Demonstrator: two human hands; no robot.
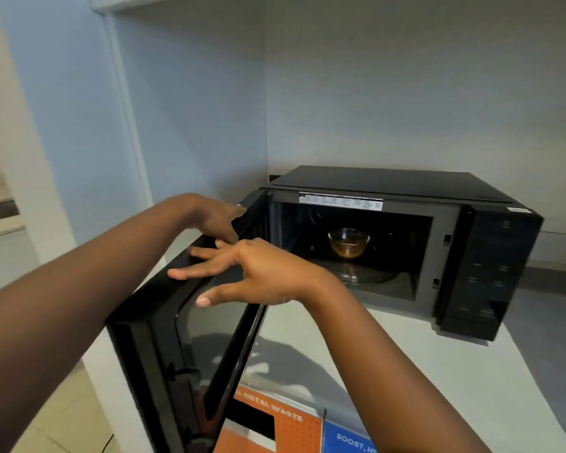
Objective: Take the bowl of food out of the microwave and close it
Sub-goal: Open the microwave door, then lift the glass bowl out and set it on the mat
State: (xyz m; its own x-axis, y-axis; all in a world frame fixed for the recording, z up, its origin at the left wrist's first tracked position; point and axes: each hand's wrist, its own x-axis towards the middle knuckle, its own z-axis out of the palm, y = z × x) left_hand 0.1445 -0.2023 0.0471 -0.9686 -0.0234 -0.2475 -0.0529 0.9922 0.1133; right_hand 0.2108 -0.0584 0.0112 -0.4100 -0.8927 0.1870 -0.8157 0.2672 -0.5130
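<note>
A black microwave (490, 253) stands on a grey counter in the corner. Its door (164, 341) is swung wide open toward me on the left. Inside, a clear glass bowl (348, 243) holding brownish food sits on the glass turntable. My left hand (214, 219) rests on the top edge of the door near the hinge, fingers bent over it. My right hand (242, 273) hovers over the door's top edge with fingers spread, holding nothing. Both hands are outside the cavity, well left of the bowl.
The grey counter (406, 348) runs in front of the microwave. Below its front edge are an orange waste sign (275, 423) and a blue sign (350, 443). Walls close in behind and to the left of the microwave.
</note>
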